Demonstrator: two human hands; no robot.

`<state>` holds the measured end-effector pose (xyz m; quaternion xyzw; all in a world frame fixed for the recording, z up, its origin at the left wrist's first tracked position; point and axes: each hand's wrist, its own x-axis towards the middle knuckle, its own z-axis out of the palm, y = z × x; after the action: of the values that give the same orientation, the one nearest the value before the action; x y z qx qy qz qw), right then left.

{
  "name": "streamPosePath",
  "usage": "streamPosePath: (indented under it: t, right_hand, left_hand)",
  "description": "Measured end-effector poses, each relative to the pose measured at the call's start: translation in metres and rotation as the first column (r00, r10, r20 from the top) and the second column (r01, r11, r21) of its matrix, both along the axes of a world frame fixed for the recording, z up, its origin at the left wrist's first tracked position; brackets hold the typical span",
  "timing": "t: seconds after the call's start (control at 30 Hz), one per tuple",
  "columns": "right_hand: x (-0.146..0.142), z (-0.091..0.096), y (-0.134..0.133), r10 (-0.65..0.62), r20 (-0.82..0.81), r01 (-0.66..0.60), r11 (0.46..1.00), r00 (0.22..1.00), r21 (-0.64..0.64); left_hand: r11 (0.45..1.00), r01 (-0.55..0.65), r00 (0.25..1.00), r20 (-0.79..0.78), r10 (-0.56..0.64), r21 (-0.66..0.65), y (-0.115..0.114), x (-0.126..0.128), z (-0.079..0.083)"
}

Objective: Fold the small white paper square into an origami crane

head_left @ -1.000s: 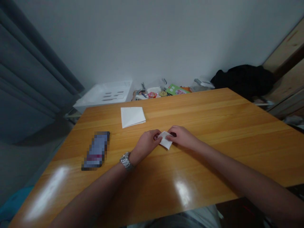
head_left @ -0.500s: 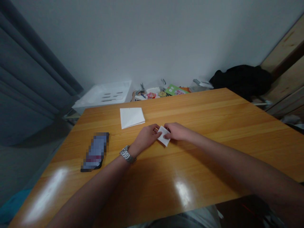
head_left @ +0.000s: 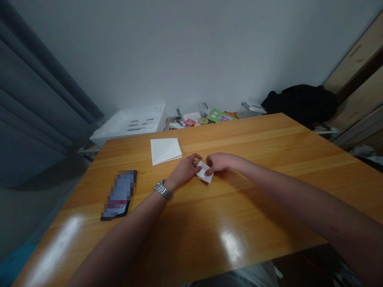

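Observation:
A small folded piece of white paper (head_left: pixel 204 173) is between my two hands, just above or on the wooden table (head_left: pixel 257 147); I cannot tell whether it touches the wood. My left hand (head_left: pixel 186 169) pinches its left edge with the thumb on top, the index finger curving out beyond it. From the other side my right hand (head_left: pixel 220 162) grips the right edge, thumb pressed on the paper's face and fingers curled behind. The fingertips under the paper are hidden. A metal-banded watch (head_left: pixel 163 190) circles my left wrist.
Folded white sheets (head_left: pixel 166 150) lie beyond my left hand. A phone (head_left: pixel 119 195) with a blurred-out screen rests at the left. Behind the table's far edge are a white foam tray (head_left: pixel 134 121), a green packet or booklet (head_left: pixel 220 115) among clutter, and black cloth (head_left: pixel 301 101).
Both hands have shifted slightly with the paper, which is now turned and tilted a little differently. My left index finger stretches out more. The whole view has moved slightly.

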<state>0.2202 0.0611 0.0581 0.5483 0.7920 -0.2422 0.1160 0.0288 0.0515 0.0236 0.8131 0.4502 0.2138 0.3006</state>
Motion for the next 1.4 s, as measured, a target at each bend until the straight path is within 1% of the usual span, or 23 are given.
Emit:
streamPosePath:
  t: [0.13, 0.2, 0.3, 0.43, 0.63, 0.73, 0.83, 0.97, 1.13, 1.27, 1.4]
  right_hand:
    - [0.001, -0.005, -0.005, -0.040, -0.008, 0.041, 0.998, 0.999, 0.054]
    - [0.001, -0.007, -0.009, -0.064, -0.023, 0.066, 0.993, 0.998, 0.095]
    - [0.000, -0.007, -0.016, -0.074, -0.038, 0.078, 0.990, 0.997, 0.121]
    - [-0.002, -0.005, -0.024, -0.064, -0.052, 0.071, 0.986, 0.997, 0.150]
    - [-0.004, -0.007, -0.032, -0.019, -0.119, 0.037, 0.988, 0.993, 0.147]
    - [-0.003, -0.008, -0.038, -0.017, -0.152, 0.041, 0.986, 0.988, 0.160]
    - [-0.002, -0.008, -0.045, -0.023, -0.224, 0.067, 0.979, 0.974, 0.191]
    - [-0.002, -0.007, -0.052, -0.037, -0.321, 0.097, 0.980, 0.946, 0.173]
    - [-0.001, -0.013, -0.057, -0.037, -0.480, 0.134, 0.976, 0.876, 0.170]
    - [0.001, -0.022, -0.057, -0.029, -0.581, 0.155, 0.974, 0.813, 0.168]
    - [0.004, -0.024, -0.059, -0.038, -0.637, 0.177, 0.972, 0.770, 0.156]
  left_hand:
    - [0.998, 0.057, 0.998, -0.024, -0.057, -0.012, -0.006, -0.004, 0.009]
    - [0.999, 0.040, 0.999, -0.028, -0.040, -0.005, -0.010, -0.005, 0.013]
    - [1.000, 0.018, 0.999, -0.037, -0.018, -0.002, -0.015, -0.006, 0.017]
    - [0.999, -0.001, 0.997, -0.072, 0.004, 0.045, -0.018, -0.007, 0.015]
    - [0.998, -0.031, 0.991, -0.131, 0.037, 0.046, -0.022, -0.011, 0.008]
    - [0.999, -0.014, 0.993, -0.117, 0.019, 0.049, -0.027, -0.012, 0.006]
    - [0.999, 0.017, 0.996, -0.083, -0.013, 0.047, -0.030, -0.012, 0.005]
    - [0.998, 0.044, 0.996, -0.078, -0.040, 0.046, -0.033, -0.011, 0.006]
    - [0.997, 0.071, 0.995, -0.077, -0.069, 0.030, -0.036, -0.009, 0.008]
    - [0.998, 0.068, 0.996, -0.059, -0.068, 0.008, -0.037, -0.007, 0.006]
    - [0.998, 0.063, 0.998, 0.010, -0.063, -0.012, -0.037, -0.006, 0.002]
